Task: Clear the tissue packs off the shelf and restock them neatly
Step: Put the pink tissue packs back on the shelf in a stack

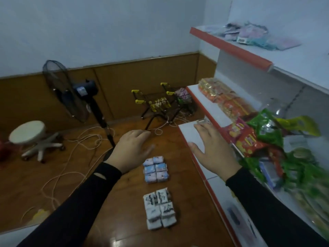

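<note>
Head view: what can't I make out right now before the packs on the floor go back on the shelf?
- Green snack bags, head view: motion blur smears print and edges.
- Lower shelf: its near stretch is covered by the right hand and sleeve.
- White tissue packs: print too small to read.
- Top-shelf packets: blurred, type unclear.
- Left hand: fingertips blurred.

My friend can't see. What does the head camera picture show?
Two open hands, left hand and right hand, reach out above two blocks of tissue packs lying on the wooden floor. The right hand hovers over a bare white shelf beside snack bags.
</note>
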Tool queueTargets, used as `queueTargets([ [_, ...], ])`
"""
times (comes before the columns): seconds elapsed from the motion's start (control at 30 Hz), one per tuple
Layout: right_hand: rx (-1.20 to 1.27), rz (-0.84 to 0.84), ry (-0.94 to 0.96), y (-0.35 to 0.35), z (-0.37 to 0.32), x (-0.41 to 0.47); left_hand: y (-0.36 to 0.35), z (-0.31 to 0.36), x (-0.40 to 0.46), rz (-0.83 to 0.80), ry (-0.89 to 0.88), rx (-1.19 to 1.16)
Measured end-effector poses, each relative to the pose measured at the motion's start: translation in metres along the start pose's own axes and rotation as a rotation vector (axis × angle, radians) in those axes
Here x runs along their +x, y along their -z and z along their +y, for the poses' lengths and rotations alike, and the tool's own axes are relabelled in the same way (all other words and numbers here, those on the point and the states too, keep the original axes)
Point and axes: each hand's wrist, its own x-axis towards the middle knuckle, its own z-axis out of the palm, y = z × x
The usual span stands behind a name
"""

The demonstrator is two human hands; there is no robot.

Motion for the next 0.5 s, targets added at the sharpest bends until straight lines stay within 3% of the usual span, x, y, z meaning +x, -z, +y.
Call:
queueTargets([
  [0.33, 0.069, -0.219, 0.16, -0.089, 0.016, 0.137, -0.054, -0.069, 0.061, -0.042, 0.283, -0.054],
  [0.5, 0.024, -0.296, 0.101, -0.175, 0.021, 0.203, -0.112, -0.148, 0.121, -0.082, 0.267, -0.082],
])
